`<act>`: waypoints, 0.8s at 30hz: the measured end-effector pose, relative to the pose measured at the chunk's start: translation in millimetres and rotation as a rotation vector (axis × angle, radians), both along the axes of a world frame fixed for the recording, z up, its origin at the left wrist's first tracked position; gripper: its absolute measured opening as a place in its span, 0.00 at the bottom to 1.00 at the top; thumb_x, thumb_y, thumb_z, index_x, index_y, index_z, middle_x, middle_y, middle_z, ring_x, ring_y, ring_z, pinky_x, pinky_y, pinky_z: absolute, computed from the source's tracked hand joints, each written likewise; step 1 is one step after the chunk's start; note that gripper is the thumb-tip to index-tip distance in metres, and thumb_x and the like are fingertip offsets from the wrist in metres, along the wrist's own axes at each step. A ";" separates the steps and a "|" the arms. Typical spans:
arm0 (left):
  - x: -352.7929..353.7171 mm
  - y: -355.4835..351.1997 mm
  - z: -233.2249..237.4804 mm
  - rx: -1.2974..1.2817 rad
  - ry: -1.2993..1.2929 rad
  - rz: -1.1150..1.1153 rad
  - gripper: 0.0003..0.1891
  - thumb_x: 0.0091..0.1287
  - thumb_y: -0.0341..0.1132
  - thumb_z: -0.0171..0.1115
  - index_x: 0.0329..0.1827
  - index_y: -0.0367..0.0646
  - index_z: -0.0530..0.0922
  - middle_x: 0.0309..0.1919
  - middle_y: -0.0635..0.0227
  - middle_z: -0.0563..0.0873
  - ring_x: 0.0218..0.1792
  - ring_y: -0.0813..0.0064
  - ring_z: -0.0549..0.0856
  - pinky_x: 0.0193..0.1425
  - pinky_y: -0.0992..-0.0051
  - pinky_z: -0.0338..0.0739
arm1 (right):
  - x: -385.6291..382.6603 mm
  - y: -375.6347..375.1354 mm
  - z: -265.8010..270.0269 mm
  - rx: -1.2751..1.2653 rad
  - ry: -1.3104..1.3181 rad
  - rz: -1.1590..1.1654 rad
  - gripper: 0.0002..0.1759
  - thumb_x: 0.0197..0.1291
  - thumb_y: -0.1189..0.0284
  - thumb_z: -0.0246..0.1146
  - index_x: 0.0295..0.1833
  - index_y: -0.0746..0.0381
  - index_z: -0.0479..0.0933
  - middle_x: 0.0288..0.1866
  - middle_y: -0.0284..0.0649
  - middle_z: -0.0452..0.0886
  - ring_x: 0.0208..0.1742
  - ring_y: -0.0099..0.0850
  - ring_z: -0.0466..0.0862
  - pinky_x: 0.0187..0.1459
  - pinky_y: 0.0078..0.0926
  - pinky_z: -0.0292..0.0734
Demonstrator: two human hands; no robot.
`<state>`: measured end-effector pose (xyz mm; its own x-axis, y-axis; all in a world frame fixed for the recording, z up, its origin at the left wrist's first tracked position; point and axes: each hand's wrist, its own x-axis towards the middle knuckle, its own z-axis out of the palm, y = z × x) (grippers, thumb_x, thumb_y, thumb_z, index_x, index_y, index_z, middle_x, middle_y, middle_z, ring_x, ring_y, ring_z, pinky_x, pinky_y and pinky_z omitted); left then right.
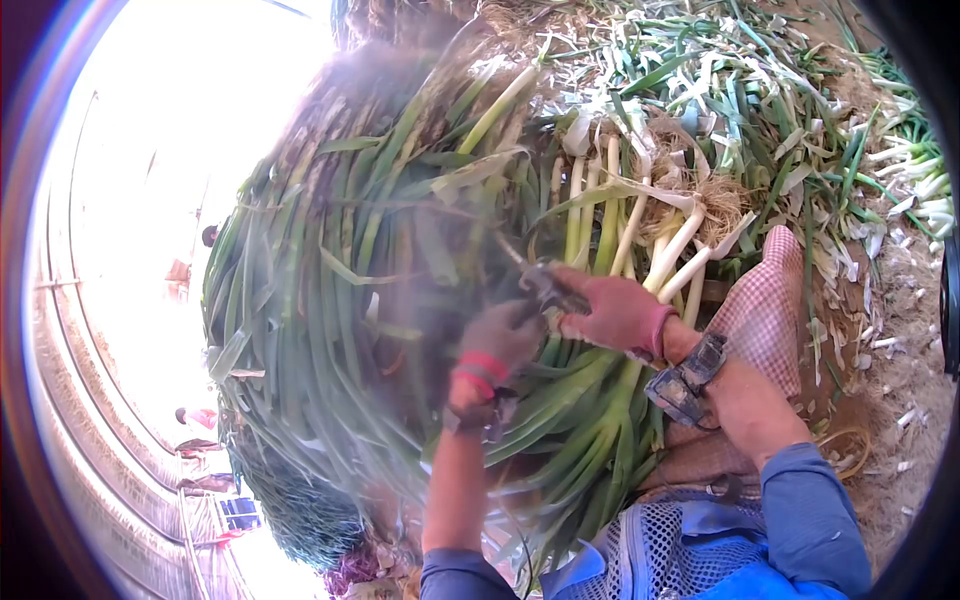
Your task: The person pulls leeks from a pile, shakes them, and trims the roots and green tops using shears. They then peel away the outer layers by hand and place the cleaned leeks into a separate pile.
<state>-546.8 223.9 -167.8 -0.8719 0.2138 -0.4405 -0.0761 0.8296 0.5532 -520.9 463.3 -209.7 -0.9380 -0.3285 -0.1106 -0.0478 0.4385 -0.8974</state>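
Note:
My right hand (620, 312), in a pinkish work glove, is closed around a small dark metal tool (552, 288) with a thin nozzle-like tip, which looks like an air blow gun. Right beside it, my left hand (500, 335), in a glove with a red cuff, has its fingers curled in near the tool's lower end. What it grips, if anything, is blurred. Under and around both hands lie long leeks or large green onions (600, 440). Their white stalks (672, 250) and hairy roots (718, 200) show just above my right hand.
A big heap of green stalks (350, 270) fills the left. Peeled leaf scraps (700, 90) lie at the top, and trimmed white stalks (925, 180) at the far right. A checkered cloth (765, 300) covers my leg. Other people (200, 415) appear in the bright background.

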 end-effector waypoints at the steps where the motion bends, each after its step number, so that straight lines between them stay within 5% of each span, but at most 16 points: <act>1: -12.2 -8.9 -0.2 -0.057 0.134 0.039 0.22 0.74 0.40 0.69 0.68 0.42 0.86 0.41 0.63 0.93 0.40 0.76 0.91 0.50 0.75 0.85 | -4.0 -4.3 5.4 -0.001 0.000 0.003 0.45 0.69 0.48 0.68 0.87 0.53 0.65 0.48 0.55 0.91 0.52 0.55 0.91 0.58 0.48 0.83; 8: -63.6 -5.5 -1.3 -0.456 0.499 -0.036 0.17 0.72 0.39 0.66 0.61 0.46 0.88 0.45 0.60 0.94 0.44 0.54 0.93 0.51 0.58 0.85 | -41.2 -26.2 4.7 -0.043 -0.061 -0.025 0.49 0.67 0.46 0.68 0.87 0.56 0.63 0.58 0.59 0.89 0.60 0.56 0.89 0.63 0.48 0.82; 13: -95.5 -4.8 -32.0 -0.534 0.695 0.068 0.23 0.69 0.39 0.67 0.67 0.49 0.81 0.63 0.54 0.86 0.63 0.46 0.86 0.65 0.48 0.80 | -93.7 -22.7 4.6 0.004 -0.134 -0.204 0.50 0.67 0.46 0.67 0.88 0.56 0.63 0.61 0.59 0.88 0.63 0.55 0.88 0.65 0.47 0.80; 17: -134.8 -34.3 -77.0 -0.414 0.738 0.028 0.24 0.66 0.38 0.70 0.66 0.46 0.80 0.62 0.46 0.84 0.67 0.40 0.81 0.68 0.45 0.77 | -137.4 -23.2 -10.4 0.043 -0.060 -0.243 0.50 0.66 0.46 0.68 0.88 0.57 0.63 0.57 0.56 0.91 0.60 0.55 0.89 0.65 0.47 0.81; 24: -154.3 -28.7 -78.0 -0.571 0.711 -0.029 0.22 0.60 0.33 0.73 0.59 0.40 0.83 0.48 0.40 0.88 0.53 0.37 0.87 0.57 0.46 0.82 | -164.5 -25.2 -25.3 0.043 0.051 -0.265 0.46 0.67 0.47 0.67 0.86 0.54 0.65 0.55 0.59 0.90 0.58 0.57 0.89 0.61 0.48 0.82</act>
<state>-701.1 195.2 -245.8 -0.9760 0.1549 0.1532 0.1516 0.9879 -0.0334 -685.4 438.1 -235.0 -0.9953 -0.0669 -0.0699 0.0294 0.4796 -0.8770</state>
